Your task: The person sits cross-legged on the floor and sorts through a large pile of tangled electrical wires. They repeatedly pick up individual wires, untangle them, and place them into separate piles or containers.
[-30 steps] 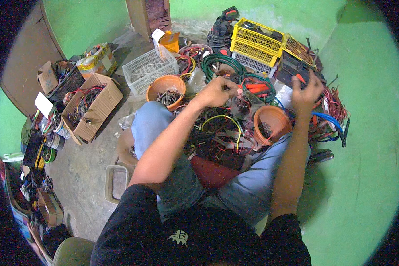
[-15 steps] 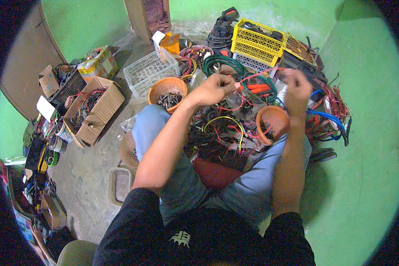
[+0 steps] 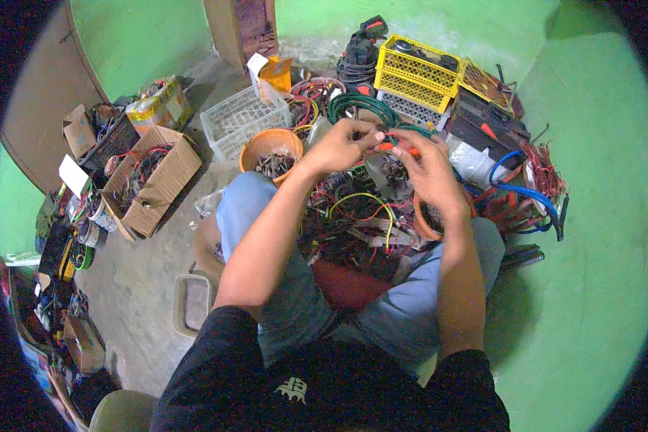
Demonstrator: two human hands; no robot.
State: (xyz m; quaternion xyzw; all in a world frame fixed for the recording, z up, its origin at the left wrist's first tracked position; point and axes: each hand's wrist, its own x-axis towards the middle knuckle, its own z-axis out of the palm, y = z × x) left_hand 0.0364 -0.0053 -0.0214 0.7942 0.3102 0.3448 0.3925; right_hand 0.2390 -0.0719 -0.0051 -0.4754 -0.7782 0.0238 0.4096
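Note:
My left hand [image 3: 344, 147] is closed in a pinch on a thin red wire [image 3: 391, 135], above a heap of wires between my legs. Close beside it, my right hand [image 3: 433, 171] has its thumb and fingers bent together at the same wire. The fingers cover most of the wire, so only a short piece shows between the hands. Just under the right fingertips are bright orange handles [image 3: 409, 150], partly hidden; whether the hand touches them is unclear. Beneath lies the tangled wire heap [image 3: 353, 216], with a yellow wire [image 3: 353, 194] looping over it.
Two orange bowls hold dark bits, one at the left knee [image 3: 248, 157] and one by the right forearm [image 3: 425, 223]. Behind are a white crate [image 3: 230, 119], green cable coil [image 3: 363, 106] and yellow crates [image 3: 417, 68]. Blue cable [image 3: 533, 189] lies right; a cardboard box [image 3: 169, 180] stands left.
My right hand has come left and slightly down, close to my left hand. The red wire, stretched out between them before, now shows only a short piece. My left hand stays nearly in place.

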